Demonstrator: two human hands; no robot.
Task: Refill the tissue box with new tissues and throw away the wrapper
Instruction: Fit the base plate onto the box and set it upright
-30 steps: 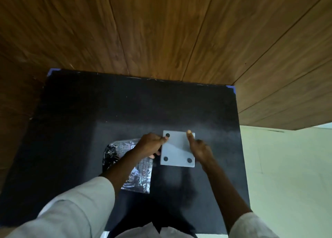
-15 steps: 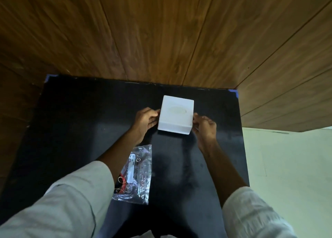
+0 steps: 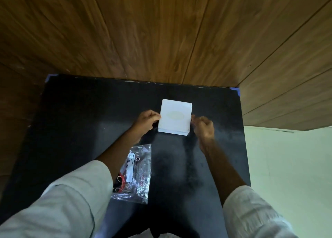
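Both hands [image 3: 149, 120] beside upright-again tissue box [image 3: 175, 117]

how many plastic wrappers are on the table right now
1: the clear plastic wrapper lies on the black table, nearer the person than the white tissue box, partly under the left forearm.

Black table [image 3: 71, 129], blue tape at far corners; white tissue box [image 3: 175, 118] upright on it, crinkly plastic wrapper [image 3: 136, 176] nearer.

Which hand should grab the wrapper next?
Left. The clear plastic wrapper lies right beside the left forearm, nearer than the white tissue box. The right hand is across the box, farther off.
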